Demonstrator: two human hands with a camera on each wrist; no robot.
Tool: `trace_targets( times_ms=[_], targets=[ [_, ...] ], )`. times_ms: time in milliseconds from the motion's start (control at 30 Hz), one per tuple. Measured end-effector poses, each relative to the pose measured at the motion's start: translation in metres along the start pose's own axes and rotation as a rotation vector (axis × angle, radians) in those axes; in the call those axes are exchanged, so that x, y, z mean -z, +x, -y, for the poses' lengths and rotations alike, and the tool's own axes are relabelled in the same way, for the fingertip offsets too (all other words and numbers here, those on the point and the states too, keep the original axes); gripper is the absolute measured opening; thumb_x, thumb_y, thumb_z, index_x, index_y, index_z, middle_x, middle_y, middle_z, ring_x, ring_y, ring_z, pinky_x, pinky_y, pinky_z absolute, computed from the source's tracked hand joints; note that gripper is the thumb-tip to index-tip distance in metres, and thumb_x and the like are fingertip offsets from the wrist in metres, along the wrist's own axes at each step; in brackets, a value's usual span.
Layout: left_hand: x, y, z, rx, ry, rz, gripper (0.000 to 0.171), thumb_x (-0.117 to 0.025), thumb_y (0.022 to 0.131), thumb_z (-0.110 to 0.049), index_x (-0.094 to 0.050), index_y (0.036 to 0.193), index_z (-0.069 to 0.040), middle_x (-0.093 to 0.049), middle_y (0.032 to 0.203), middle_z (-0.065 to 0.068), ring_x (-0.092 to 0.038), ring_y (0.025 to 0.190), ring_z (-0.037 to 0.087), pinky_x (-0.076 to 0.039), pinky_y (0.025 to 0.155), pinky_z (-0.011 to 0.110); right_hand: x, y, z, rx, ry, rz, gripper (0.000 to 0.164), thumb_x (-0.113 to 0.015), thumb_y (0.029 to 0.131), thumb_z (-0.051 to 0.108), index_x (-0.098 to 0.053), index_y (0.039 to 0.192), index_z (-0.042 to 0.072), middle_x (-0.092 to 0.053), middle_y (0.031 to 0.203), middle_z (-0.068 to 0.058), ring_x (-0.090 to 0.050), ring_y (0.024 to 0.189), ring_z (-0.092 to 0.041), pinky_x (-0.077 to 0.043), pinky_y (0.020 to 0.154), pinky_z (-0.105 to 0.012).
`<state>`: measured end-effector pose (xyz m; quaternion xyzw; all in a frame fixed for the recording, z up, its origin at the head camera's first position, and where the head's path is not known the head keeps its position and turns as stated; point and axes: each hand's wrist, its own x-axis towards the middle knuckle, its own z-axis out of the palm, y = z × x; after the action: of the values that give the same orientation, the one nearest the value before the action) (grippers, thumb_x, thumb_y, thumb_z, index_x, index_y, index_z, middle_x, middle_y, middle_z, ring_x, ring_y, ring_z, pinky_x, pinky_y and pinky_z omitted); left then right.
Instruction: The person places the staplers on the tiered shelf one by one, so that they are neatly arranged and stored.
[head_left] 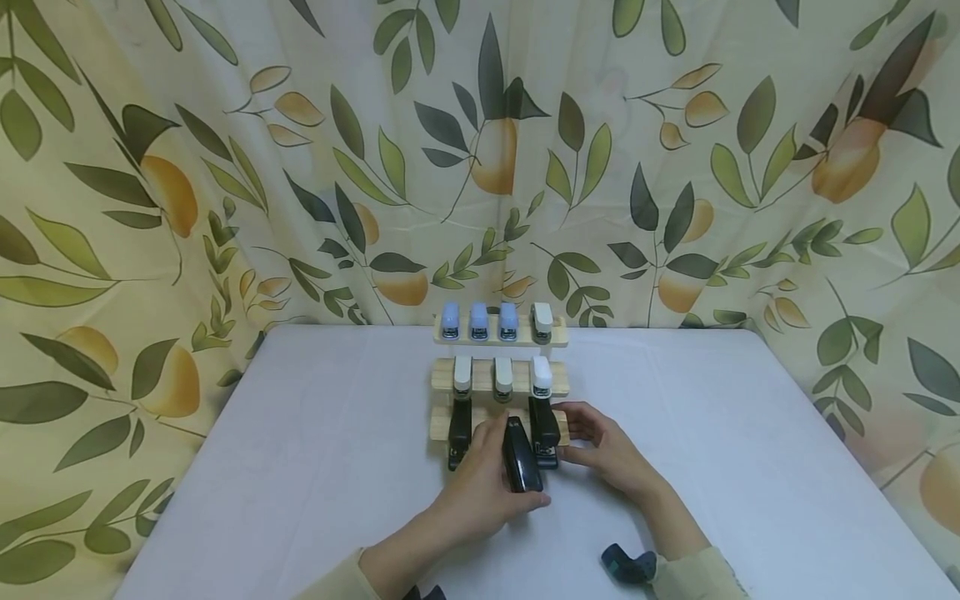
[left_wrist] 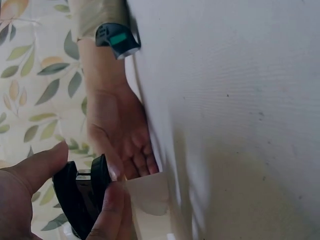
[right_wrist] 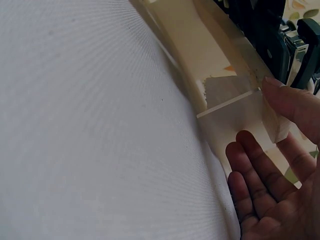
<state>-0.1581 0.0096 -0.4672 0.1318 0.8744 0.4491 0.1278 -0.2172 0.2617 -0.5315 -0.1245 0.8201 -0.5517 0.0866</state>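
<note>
My left hand (head_left: 474,492) grips a black stapler (head_left: 521,454) between thumb and fingers, in front of the tiered wooden rack (head_left: 440,425). This stapler sits between a black stapler (head_left: 460,429) on the left and another black stapler (head_left: 543,429) on the right, both on the lowest shelf. In the left wrist view the held stapler (left_wrist: 61,192) has its two arms apart. My right hand (head_left: 609,457) holds the right end of the lowest shelf. The right wrist view has its thumb (right_wrist: 287,97) on the wood and curled fingers (right_wrist: 260,172) by the clear support (right_wrist: 235,120).
Small white staplers (head_left: 503,377) line the middle shelf. On the top shelf are small blue staplers (head_left: 479,321) and a white one (head_left: 542,321). The rack stands on a white-covered table (head_left: 337,450), before a leaf-patterned curtain (head_left: 465,167). A dark wrist camera (head_left: 628,565) is by the right sleeve.
</note>
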Motion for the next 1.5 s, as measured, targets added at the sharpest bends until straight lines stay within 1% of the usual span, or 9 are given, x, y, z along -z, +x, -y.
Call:
trace_targets(
  times_ms=[100, 267, 367, 433, 600, 833, 1100, 1333, 1500],
  targets=[
    [0.000, 0.000, 0.001, -0.002, -0.003, 0.002, 0.116, -0.088, 0.081, -0.044, -0.015, 0.167, -0.014, -0.026, 0.168, 0.018, -0.039, 0.149, 0.042, -0.036, 0.118, 0.061, 0.000, 0.000, 0.000, 0.000, 0.001, 0.000, 0.062, -0.080, 0.089, 0.018, -0.053, 0.145, 0.015, -0.061, 0.138, -0.011, -0.061, 0.120, -0.020, -0.049, 0.107, -0.040],
    [0.001, 0.001, 0.004, -0.014, -0.012, -0.002, 0.115, -0.081, 0.087, -0.050, -0.008, 0.167, -0.011, -0.014, 0.173, 0.019, -0.025, 0.157, 0.042, -0.029, 0.122, 0.061, -0.001, 0.000, 0.000, 0.015, -0.001, 0.002, 0.061, -0.080, 0.089, 0.018, -0.054, 0.144, 0.015, -0.061, 0.138, -0.012, -0.060, 0.120, -0.025, -0.047, 0.108, -0.047],
    [0.002, 0.002, 0.005, -0.022, -0.016, -0.006, 0.113, -0.078, 0.090, -0.048, -0.005, 0.167, -0.007, -0.010, 0.173, 0.020, -0.020, 0.158, 0.040, -0.026, 0.124, 0.059, -0.001, 0.000, 0.000, 0.024, 0.004, 0.006, 0.061, -0.080, 0.089, 0.016, -0.054, 0.144, 0.014, -0.061, 0.138, -0.013, -0.060, 0.120, -0.027, -0.048, 0.107, -0.047],
    [0.002, 0.003, 0.005, -0.026, -0.012, -0.009, 0.111, -0.076, 0.092, -0.047, -0.004, 0.166, -0.005, -0.008, 0.173, 0.020, -0.019, 0.159, 0.040, -0.025, 0.125, 0.058, -0.001, 0.000, 0.000, 0.028, 0.006, 0.005, 0.061, -0.080, 0.089, 0.016, -0.054, 0.144, 0.014, -0.061, 0.138, -0.014, -0.061, 0.119, -0.027, -0.049, 0.106, -0.044],
    [0.002, 0.004, 0.005, -0.032, -0.012, -0.020, 0.105, -0.071, 0.097, -0.043, -0.003, 0.165, -0.003, -0.006, 0.173, 0.020, -0.017, 0.159, 0.039, -0.022, 0.126, 0.056, 0.000, 0.000, 0.000, 0.024, 0.005, 0.001, 0.061, -0.080, 0.089, 0.016, -0.054, 0.144, 0.014, -0.062, 0.138, -0.013, -0.061, 0.119, -0.026, -0.050, 0.104, -0.037],
    [-0.001, 0.007, 0.009, -0.018, -0.051, -0.028, 0.092, -0.063, 0.103, -0.037, -0.005, 0.165, -0.001, -0.009, 0.173, 0.018, -0.018, 0.159, 0.035, -0.023, 0.126, 0.054, -0.001, 0.000, 0.001, 0.007, -0.001, -0.003, 0.062, -0.081, 0.088, 0.017, -0.054, 0.144, 0.014, -0.062, 0.138, -0.013, -0.060, 0.120, -0.027, -0.049, 0.106, -0.040],
    [-0.004, 0.011, 0.012, -0.001, -0.098, -0.066, 0.086, -0.059, 0.105, -0.034, -0.008, 0.165, 0.000, -0.012, 0.173, 0.020, -0.018, 0.159, 0.035, -0.019, 0.127, 0.053, -0.001, 0.000, 0.001, 0.018, 0.000, -0.001, 0.063, -0.081, 0.088, 0.016, -0.054, 0.144, 0.014, -0.061, 0.138, -0.013, -0.060, 0.119, -0.026, -0.050, 0.103, -0.032],
    [-0.006, 0.012, 0.015, -0.012, -0.112, -0.074, 0.086, -0.059, 0.105, -0.034, -0.008, 0.165, -0.001, -0.012, 0.173, 0.021, -0.017, 0.160, 0.036, -0.020, 0.127, 0.054, -0.001, -0.001, 0.003, 0.014, -0.002, 0.000, 0.063, -0.081, 0.088, 0.016, -0.054, 0.144, 0.014, -0.061, 0.138, -0.014, -0.060, 0.119, -0.027, -0.050, 0.104, -0.036],
    [-0.006, 0.012, 0.015, -0.003, -0.123, -0.066, 0.086, -0.058, 0.105, -0.035, -0.006, 0.166, -0.004, -0.010, 0.173, 0.019, -0.016, 0.160, 0.035, -0.020, 0.127, 0.054, -0.001, -0.001, 0.004, 0.008, -0.002, 0.002, 0.063, -0.081, 0.088, 0.016, -0.054, 0.144, 0.014, -0.061, 0.138, -0.014, -0.060, 0.119, -0.027, -0.050, 0.104, -0.037]
  ],
)
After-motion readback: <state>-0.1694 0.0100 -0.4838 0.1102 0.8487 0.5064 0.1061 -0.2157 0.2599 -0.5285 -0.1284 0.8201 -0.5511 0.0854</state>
